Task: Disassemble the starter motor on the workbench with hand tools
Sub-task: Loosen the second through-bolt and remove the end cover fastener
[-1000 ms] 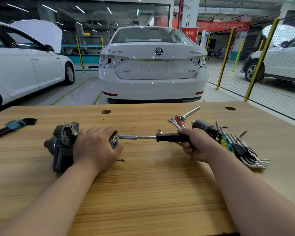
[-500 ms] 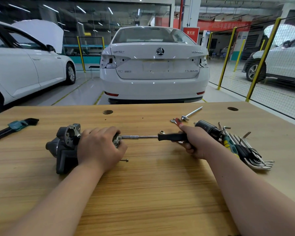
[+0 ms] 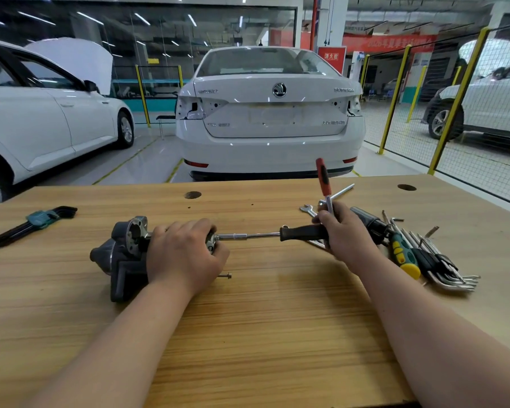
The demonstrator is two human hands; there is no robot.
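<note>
The grey starter motor point(image 3: 124, 254) lies on its side on the wooden workbench point(image 3: 262, 334). My left hand point(image 3: 186, 254) grips its right end and holds it down. My right hand point(image 3: 345, 234) grips the black handle of a socket driver point(image 3: 301, 232), whose steel shaft point(image 3: 248, 236) runs left to the motor's end under my left fingers. The same hand's fingers also pinch a red-handled tool point(image 3: 323, 178) that stands upright. A loose bolt point(image 3: 226, 275) lies on the bench just below my left hand.
A green-holdered hex key set point(image 3: 42, 217) lies at the far left. To the right lie a green-yellow screwdriver point(image 3: 402, 254), a fan of hex keys point(image 3: 442, 269), a black cylindrical tool point(image 3: 368, 220) and a small wrench point(image 3: 308, 209). A white car point(image 3: 271, 119) stands beyond the bench.
The red-handled tool has come up off the bench and now stands upright in my right fingers. My left hand and the motor stay put.
</note>
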